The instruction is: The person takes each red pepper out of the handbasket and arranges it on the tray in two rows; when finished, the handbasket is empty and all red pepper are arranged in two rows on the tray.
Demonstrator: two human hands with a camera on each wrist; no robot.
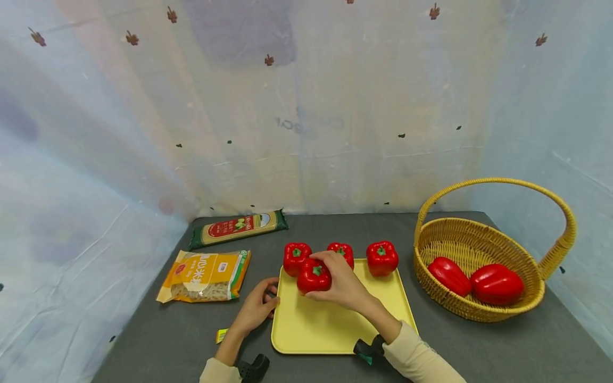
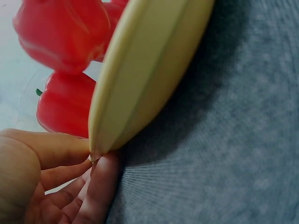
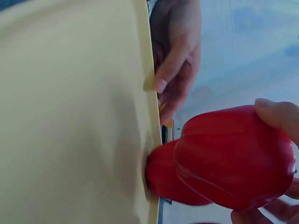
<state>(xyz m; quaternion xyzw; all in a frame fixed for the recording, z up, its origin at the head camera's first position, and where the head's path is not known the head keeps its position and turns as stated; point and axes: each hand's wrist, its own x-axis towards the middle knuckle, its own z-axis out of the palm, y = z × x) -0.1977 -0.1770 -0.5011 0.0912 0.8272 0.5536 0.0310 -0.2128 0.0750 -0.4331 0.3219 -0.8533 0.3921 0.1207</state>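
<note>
My right hand (image 1: 341, 282) holds a red bell pepper (image 1: 314, 277) over the left part of a yellow tray (image 1: 330, 335), thumb and fingers on its opposite sides. At the tray's left edge, my left hand (image 1: 256, 308) pinches the rim between thumb and fingers, which the left wrist view shows close up. Three other red bell peppers stand along the back of the tray: one at the left corner (image 1: 293, 260), one in the middle (image 1: 341, 249) partly behind my right hand, and one at the right (image 1: 382, 259).
Right of the tray stands a yellow wicker basket (image 1: 460, 229) with a tall handle and two red peppers (image 1: 498, 284) inside. On the left lie an orange noodle bag (image 1: 206, 276) and a long green-ended packet (image 1: 239, 229). A small yellow item (image 1: 221, 335) sits beside my left forearm.
</note>
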